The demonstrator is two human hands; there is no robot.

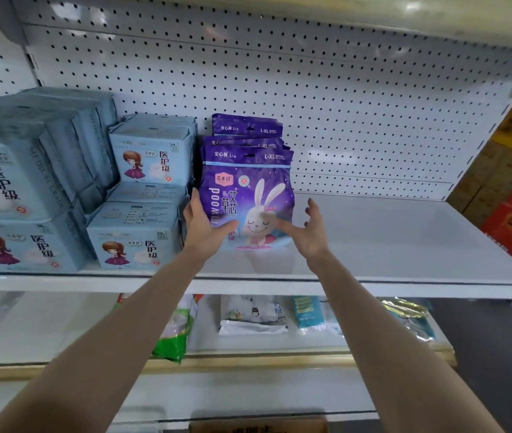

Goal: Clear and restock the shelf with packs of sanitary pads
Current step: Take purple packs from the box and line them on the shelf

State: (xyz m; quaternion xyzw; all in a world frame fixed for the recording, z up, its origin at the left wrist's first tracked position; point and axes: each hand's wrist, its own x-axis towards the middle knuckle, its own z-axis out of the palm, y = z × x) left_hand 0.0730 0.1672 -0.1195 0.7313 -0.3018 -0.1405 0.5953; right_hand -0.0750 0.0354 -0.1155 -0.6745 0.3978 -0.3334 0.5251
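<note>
The white shelf point(404, 239) with its pegboard back point(342, 104) runs under and behind both hands, its board bare to the right of the right hand. Left of the left hand stand stacked pale blue packs point(23, 182), the nearest stack just beside that hand's knuckles. Between the 2 hands stands the front purple pack point(248, 195), upright on the shelf board with a white rabbit on its face; at least 2 more purple packs point(247, 126) stand directly behind it, their tops showing above it. The left hand point(203, 226) holds the front purple pack at its lower left edge, thumb laid across the face and fingers up along the side. The right hand point(309, 232) is spread with fingers apart, its thumb at the pack's lower right corner; whether it touches cannot be told.
</note>
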